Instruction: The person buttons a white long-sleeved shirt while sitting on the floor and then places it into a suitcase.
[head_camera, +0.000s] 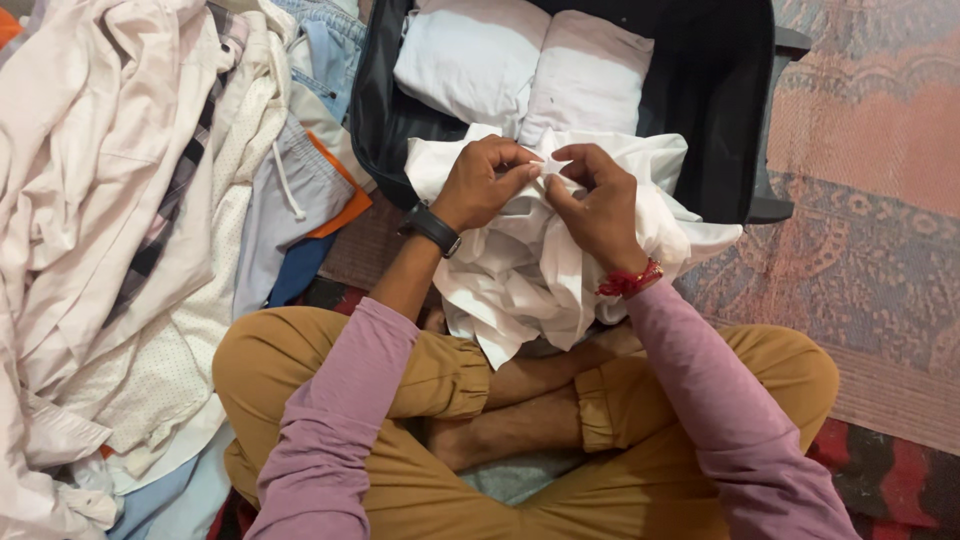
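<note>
I sit cross-legged on the floor with a crumpled white garment (520, 270) bunched over my knees. My left hand (485, 182), with a black watch at the wrist, pinches a small piece of the white cloth near its top. My right hand (598, 200), with a red thread at the wrist, pinches the same spot from the other side. The fingertips of both hands meet there. Just beyond the garment lies an open black suitcase (715, 120) holding two folded white pieces (470, 55), side by side.
A large heap of loose clothes (140, 200), mostly pale pink, white and checked, fills the left side. A patterned rug (870, 170) covers the floor to the right. My tan trousers and purple sleeves take up the foreground.
</note>
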